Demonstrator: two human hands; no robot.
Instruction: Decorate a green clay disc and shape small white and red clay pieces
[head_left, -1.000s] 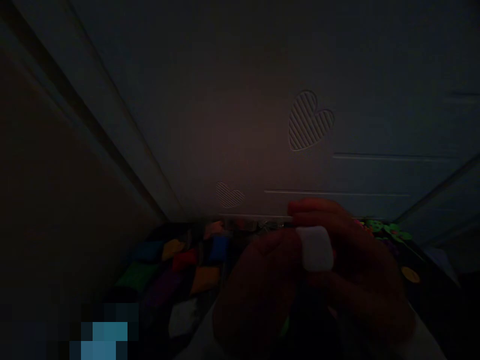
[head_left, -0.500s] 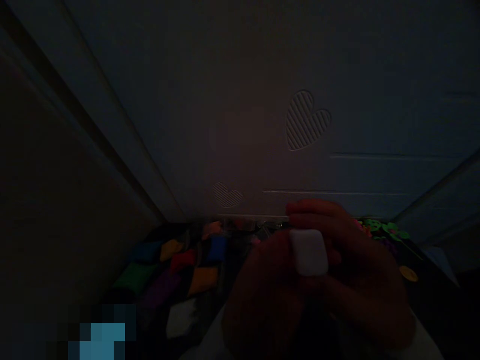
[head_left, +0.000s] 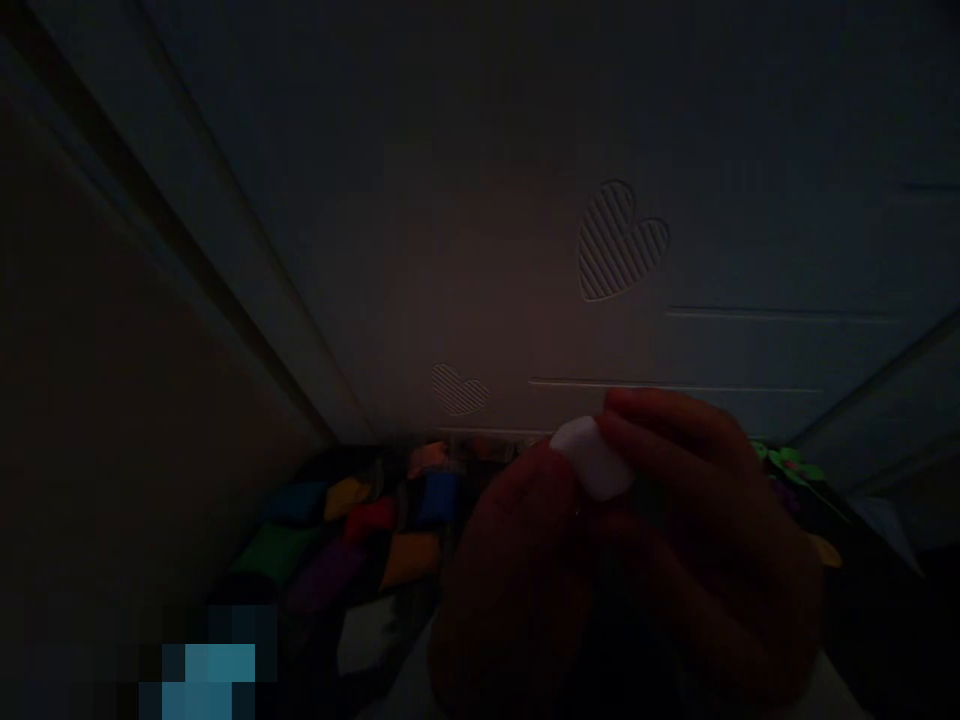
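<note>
The scene is very dark. My left hand (head_left: 517,560) and my right hand (head_left: 712,530) are raised close together near the bottom middle of the view. Between their fingertips sits a small white lump (head_left: 592,465), soft-looking and rounded. Both hands have fingers curled and pinched round it. Below and behind the hands lie several small coloured packets (head_left: 360,530): green, yellow, red, blue, orange and purple.
A pale panel with embossed striped hearts (head_left: 619,240) rises behind the hands. A dark slanted edge (head_left: 150,220) runs down the left. Green shapes (head_left: 787,462) lie at the right. A white packet (head_left: 367,635) lies low on the left.
The white lump has moved up and slightly left and turned between my fingers, showing a rounder, smaller face. My hands have risen with it.
</note>
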